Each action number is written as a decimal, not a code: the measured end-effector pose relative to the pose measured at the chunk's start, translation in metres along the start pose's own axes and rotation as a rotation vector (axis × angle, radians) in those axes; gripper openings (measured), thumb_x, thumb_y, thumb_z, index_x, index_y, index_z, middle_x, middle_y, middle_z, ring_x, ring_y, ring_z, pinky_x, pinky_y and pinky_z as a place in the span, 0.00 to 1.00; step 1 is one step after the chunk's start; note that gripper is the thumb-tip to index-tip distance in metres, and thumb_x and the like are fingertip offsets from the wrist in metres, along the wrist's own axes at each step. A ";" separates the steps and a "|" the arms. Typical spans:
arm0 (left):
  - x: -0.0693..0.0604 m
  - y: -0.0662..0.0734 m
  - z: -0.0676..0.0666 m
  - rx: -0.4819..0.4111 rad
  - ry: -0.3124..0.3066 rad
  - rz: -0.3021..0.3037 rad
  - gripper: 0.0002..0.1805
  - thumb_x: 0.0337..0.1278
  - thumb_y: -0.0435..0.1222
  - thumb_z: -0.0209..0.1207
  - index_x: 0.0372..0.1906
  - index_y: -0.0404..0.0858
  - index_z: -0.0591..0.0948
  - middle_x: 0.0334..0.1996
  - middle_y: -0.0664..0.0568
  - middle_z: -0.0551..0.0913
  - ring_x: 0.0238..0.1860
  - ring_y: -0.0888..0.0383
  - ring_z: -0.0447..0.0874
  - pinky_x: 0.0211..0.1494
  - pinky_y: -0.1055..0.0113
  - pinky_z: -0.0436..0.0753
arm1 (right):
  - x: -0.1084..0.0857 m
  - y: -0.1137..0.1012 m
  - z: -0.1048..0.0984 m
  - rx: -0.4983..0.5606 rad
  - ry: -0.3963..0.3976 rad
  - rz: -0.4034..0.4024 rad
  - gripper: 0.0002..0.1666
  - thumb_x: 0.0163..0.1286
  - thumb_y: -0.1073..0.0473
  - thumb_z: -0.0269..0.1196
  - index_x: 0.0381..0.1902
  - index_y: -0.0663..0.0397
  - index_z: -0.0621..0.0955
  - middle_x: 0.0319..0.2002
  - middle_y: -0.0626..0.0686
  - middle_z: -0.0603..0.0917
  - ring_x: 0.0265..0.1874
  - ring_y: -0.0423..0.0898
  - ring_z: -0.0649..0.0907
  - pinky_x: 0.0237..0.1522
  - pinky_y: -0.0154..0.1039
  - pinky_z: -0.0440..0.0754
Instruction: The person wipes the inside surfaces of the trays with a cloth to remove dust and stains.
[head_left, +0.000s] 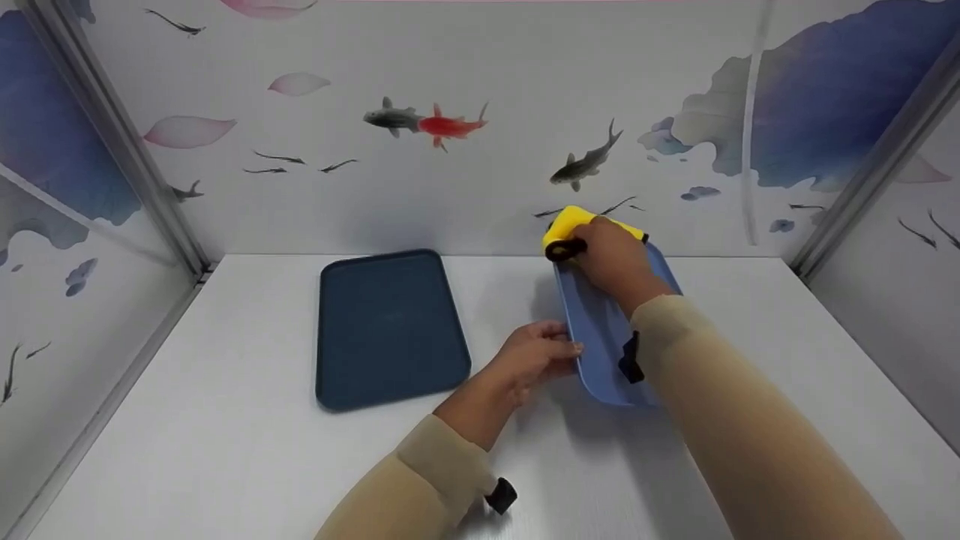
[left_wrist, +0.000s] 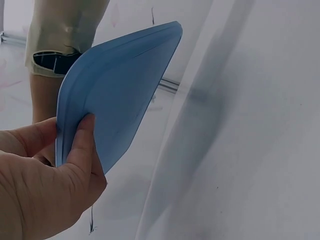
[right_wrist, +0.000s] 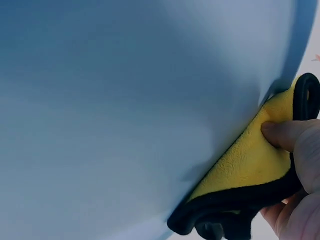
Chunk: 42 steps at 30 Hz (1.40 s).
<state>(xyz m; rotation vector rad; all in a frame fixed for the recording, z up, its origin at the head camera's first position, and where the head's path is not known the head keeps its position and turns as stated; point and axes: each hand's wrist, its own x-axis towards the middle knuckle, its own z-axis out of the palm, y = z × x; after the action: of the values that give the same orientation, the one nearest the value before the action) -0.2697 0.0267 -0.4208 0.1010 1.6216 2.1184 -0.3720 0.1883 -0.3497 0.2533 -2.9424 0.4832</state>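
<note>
A light blue tray point(head_left: 600, 345) is held tilted above the white table, its left edge pinched between the thumb and fingers of my left hand point(head_left: 529, 356). In the left wrist view that hand point(left_wrist: 60, 175) grips the rim of the blue tray point(left_wrist: 115, 95). My right hand point(head_left: 615, 259) holds a yellow cloth with black edging point(head_left: 574, 219) against the tray's far end. The right wrist view shows the cloth point(right_wrist: 245, 160) folded over the tray's edge, the right hand's thumb point(right_wrist: 282, 134) pressing on it beside the tray surface point(right_wrist: 110, 110).
A dark blue tray point(head_left: 390, 330) lies flat on the white table point(head_left: 247, 450), left of my hands. Behind the table stands a white panel point(head_left: 480, 195) printed with fish and petals, with metal-framed side panels at both sides.
</note>
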 end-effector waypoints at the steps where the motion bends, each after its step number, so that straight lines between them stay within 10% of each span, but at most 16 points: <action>1: 0.000 0.000 0.000 -0.002 -0.001 0.001 0.19 0.63 0.29 0.66 0.59 0.32 0.82 0.50 0.44 0.88 0.46 0.55 0.90 0.59 0.59 0.87 | 0.000 0.001 0.000 -0.006 0.004 -0.002 0.16 0.79 0.59 0.60 0.59 0.58 0.84 0.55 0.62 0.82 0.52 0.59 0.80 0.70 0.59 0.74; 42: 0.003 -0.007 0.001 -0.004 0.023 0.017 0.24 0.64 0.27 0.63 0.64 0.29 0.78 0.56 0.40 0.85 0.49 0.53 0.87 0.65 0.56 0.84 | -0.012 0.082 -0.010 -0.043 -0.159 0.112 0.20 0.79 0.62 0.56 0.65 0.53 0.81 0.57 0.62 0.83 0.52 0.61 0.78 0.70 0.63 0.73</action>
<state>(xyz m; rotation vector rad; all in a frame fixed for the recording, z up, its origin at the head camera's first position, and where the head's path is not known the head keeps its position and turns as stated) -0.2698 0.0299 -0.4274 0.0892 1.6348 2.1435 -0.3746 0.2700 -0.3677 0.1278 -3.1313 0.4329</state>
